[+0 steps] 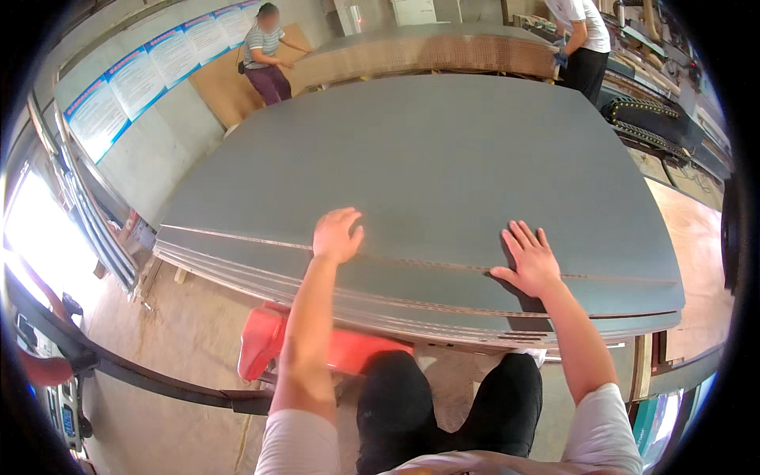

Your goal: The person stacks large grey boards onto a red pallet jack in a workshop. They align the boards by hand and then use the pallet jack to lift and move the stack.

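A large grey panel (412, 158) lies flat on top of a stack of similar panels (396, 307), whose layered near edges are slightly staggered. My left hand (338, 235) is at the near edge of the top panel, left of its middle, fingers extended and slightly bent. Farther right along that edge, my right hand (530, 257) lies palm down with its fingers spread, casting a dark shadow on the panel. Neither hand grips anything. Both forearms reach over the stepped edges of the stack.
Beyond the stack, one person (267, 55) stands at the left and another (582, 43) at the right, beside a pile of brown-edged boards (443, 54). A red-orange piece of equipment (265, 340) sits below the near edge. A pale wooden board (690, 253) lies at the right.
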Motion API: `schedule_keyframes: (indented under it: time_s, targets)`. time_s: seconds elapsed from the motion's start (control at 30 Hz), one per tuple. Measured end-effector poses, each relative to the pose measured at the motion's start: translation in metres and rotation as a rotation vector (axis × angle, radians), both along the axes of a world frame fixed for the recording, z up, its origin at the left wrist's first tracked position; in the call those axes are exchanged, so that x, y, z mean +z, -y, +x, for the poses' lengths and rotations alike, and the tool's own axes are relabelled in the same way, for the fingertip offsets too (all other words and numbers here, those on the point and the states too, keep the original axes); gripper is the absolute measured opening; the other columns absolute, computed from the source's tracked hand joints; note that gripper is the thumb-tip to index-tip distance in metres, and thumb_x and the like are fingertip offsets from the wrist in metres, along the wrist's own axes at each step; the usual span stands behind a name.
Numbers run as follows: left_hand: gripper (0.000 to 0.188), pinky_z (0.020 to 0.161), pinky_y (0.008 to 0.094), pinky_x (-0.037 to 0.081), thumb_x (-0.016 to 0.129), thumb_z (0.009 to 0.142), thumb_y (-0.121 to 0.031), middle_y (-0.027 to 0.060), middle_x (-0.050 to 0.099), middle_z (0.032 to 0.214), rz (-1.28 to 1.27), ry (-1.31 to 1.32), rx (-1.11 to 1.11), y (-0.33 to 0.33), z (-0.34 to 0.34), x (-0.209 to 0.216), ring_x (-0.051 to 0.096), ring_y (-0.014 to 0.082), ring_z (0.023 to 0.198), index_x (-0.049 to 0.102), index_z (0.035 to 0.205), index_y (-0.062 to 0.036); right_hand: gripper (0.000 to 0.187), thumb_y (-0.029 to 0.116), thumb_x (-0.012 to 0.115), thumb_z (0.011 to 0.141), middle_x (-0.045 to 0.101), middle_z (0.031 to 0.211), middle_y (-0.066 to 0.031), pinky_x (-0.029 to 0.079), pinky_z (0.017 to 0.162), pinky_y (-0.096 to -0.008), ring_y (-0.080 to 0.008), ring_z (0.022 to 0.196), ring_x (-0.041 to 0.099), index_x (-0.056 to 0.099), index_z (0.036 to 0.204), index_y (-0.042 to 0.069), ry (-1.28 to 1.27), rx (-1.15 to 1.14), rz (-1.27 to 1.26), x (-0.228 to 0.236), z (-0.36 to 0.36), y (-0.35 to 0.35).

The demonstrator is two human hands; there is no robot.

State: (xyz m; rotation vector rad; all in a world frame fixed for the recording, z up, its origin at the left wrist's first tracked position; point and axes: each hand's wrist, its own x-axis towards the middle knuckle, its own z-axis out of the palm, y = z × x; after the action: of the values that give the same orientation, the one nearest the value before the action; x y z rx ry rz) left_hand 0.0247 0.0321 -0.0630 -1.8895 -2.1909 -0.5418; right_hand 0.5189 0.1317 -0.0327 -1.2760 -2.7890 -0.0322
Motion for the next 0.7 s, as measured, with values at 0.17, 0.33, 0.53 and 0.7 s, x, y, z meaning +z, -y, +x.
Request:
schedule_keyframes:
  time_s: [0.17,0.33,0.53,0.7]
  targets:
    - [0.059,0.135,0.055,0.028,0.052,0.113,-0.052,0.0104,0.053,0.171,-0.023,0.031,0.28,-0.011,0.004,-0.016,0.043,0.0323,0.16,0.063,0.156,-0.013,0.1,0.08,0.057,0.101,0.031,0.184,-0.0111,0.021,0.14,-0.055,-0.0299,0.172,0.023,0.041,0.172,0.011,-0.033,-0.006,0.003,0.003,-0.023,-0.017]
    - [0.075,0.138,0.0601,0.017,0.05,0.113,-0.062,0.0149,0.036,0.181,-0.161,-0.02,0.192,0.013,0.073,-0.012,0.027,0.0363,0.169,0.047,0.169,-0.0129,0.091,0.078,0.062,0.101,0.043,0.178,-0.0055,0.024,0.14,-0.0521,-0.0261,0.168,0.032,0.053,0.165,0.014,-0.147,-0.019,0.01,0.002,-0.011,-0.01]
    - [0.078,0.137,0.0603,0.018,0.05,0.111,-0.066,0.0149,0.037,0.18,-0.127,-0.009,0.103,0.034,0.086,-0.006,0.027,0.0359,0.168,0.047,0.169,-0.0142,0.084,0.072,0.066,0.101,0.049,0.175,-0.0018,0.029,0.139,-0.048,-0.0233,0.166,0.038,0.057,0.162,0.016,-0.168,-0.049,0.022,0.006,-0.014,0.0]
    - [0.075,0.137,0.0589,0.019,0.052,0.112,-0.064,0.0123,0.039,0.179,-0.149,0.007,0.129,0.031,0.087,-0.005,0.029,0.034,0.167,0.049,0.169,-0.0162,0.073,0.064,0.067,0.103,0.052,0.172,-0.002,0.031,0.138,-0.0476,-0.0236,0.163,0.042,0.061,0.158,0.015,-0.209,-0.054,0.041,-0.002,-0.004,0.006]
